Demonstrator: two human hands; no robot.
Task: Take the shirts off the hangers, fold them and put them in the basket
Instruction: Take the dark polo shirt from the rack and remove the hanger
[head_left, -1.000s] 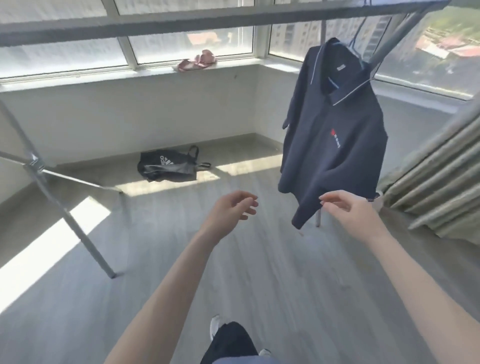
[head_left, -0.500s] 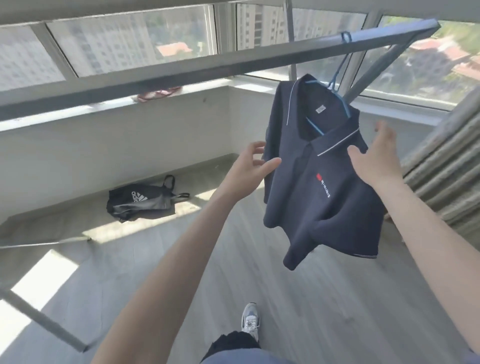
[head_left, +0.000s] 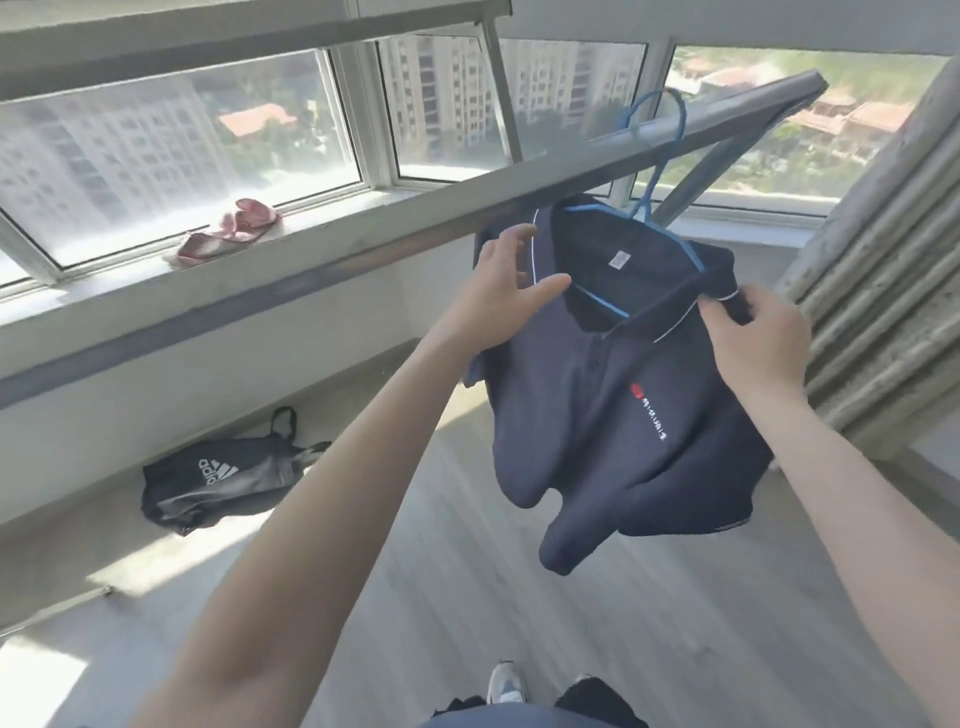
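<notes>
While the shirt (head_left: 623, 415) hangs on a blue hanger (head_left: 655, 171) hooked over the rail (head_left: 363, 228), centre right of the frame, both hands are at its shoulders. The shoulder toward frame left lies behind the left hand (head_left: 506, 296), whose fingers (head_left: 511, 244) are spread and nearly straight, the thumb reaching across toward the collar. The palm hides the cloth there, so I cannot tell whether it presses or only brushes the fabric. The other shoulder sits inside the right hand (head_left: 758, 348), whose fingers (head_left: 766, 312) are curled and pinch the cloth just beside the white-piped collar tip. Most of the hanger's arms are hidden inside the collar, and the chest print is too small to read. The hem sags in folds below. A bag (head_left: 218, 483) lies on the floor at lower left, a pink cloth (head_left: 228, 236) on the sill at upper left, a curtain (head_left: 883, 260) at the right edge, and a shoe (head_left: 506, 680) at the bottom edge.
</notes>
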